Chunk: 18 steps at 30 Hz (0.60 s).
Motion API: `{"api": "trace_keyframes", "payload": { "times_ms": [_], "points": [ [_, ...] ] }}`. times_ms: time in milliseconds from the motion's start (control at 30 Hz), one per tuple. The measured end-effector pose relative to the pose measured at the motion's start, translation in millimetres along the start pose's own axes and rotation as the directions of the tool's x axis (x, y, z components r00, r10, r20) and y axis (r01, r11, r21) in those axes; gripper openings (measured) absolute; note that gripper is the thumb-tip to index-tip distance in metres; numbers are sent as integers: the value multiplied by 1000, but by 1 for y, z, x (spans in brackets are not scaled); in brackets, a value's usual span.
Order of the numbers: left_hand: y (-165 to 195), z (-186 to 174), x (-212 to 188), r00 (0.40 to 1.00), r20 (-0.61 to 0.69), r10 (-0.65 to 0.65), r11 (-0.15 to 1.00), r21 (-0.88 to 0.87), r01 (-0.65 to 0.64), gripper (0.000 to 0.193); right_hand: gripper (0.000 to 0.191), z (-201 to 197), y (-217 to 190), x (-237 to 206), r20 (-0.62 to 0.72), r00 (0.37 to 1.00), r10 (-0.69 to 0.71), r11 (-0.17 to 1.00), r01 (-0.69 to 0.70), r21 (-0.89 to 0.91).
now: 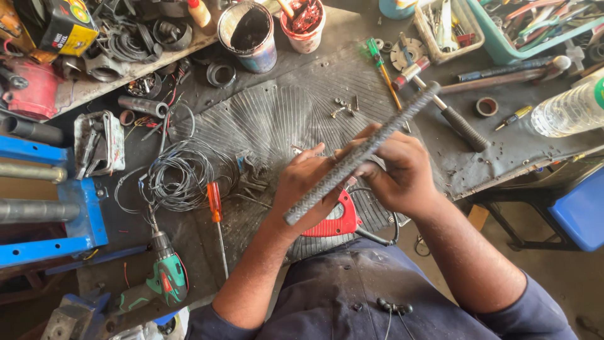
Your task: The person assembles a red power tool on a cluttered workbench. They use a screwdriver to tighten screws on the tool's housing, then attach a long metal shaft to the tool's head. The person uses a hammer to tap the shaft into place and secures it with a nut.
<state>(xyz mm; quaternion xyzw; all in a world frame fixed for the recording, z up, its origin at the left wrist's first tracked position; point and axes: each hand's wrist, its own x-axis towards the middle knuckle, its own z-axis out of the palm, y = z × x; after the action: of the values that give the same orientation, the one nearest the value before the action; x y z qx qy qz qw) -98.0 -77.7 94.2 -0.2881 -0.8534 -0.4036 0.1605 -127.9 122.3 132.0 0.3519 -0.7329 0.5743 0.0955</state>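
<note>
Item list, left to right, as I read it from my remote seat. Far left: a blue metal frame (82,214) holding grey pipes, with a red housing (34,88) above it. Low left: a green cordless drill (160,280) lying on the bench, bit end toward a loose coil of thin wire (179,179). Next: an orange-handled screwdriver (216,204) flat on the ribbed black rubber mat (277,110). Centre: my left hand (305,189) is closed around the lower part of a grey ribbed steel bar (362,151); my right hand (399,173) is closed around the middle of the bar, fingers wrapped over it. The bar runs on a slant, lower-left to upper-right, lifted above the mat and touching nothing but the hands. Under the hands: a red-handled tool (333,220), partly hidden, with a black cable. Progress, as I judge it: the bar is picked up and gripped; no mark or joint shows on it, so any working of it looks still to come. Top centre: a dirty metal can (248,31) and a red-stained cup (304,22). Right: a hammer with a black grip (462,126), a green plastic tray (503,41) of hand tools, a clear plastic bottle (572,110). Surface: cluttered, greasy workbench; concrete floor and a blue stool (582,211) at right.
</note>
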Motion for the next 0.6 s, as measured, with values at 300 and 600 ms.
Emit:
{"api": "trace_keyframes", "payload": {
  "times_ms": [300,600],
  "points": [
    [6,-2,7,995,-48,-85,995,-64,82,29,24,3,-4,13,0,1000,32,993,-31,-110],
    [8,-7,5,999,7,-40,999,-6,40,46,36,-2,-24,4,23,996,87,995,-85,-43]
  ]
}}
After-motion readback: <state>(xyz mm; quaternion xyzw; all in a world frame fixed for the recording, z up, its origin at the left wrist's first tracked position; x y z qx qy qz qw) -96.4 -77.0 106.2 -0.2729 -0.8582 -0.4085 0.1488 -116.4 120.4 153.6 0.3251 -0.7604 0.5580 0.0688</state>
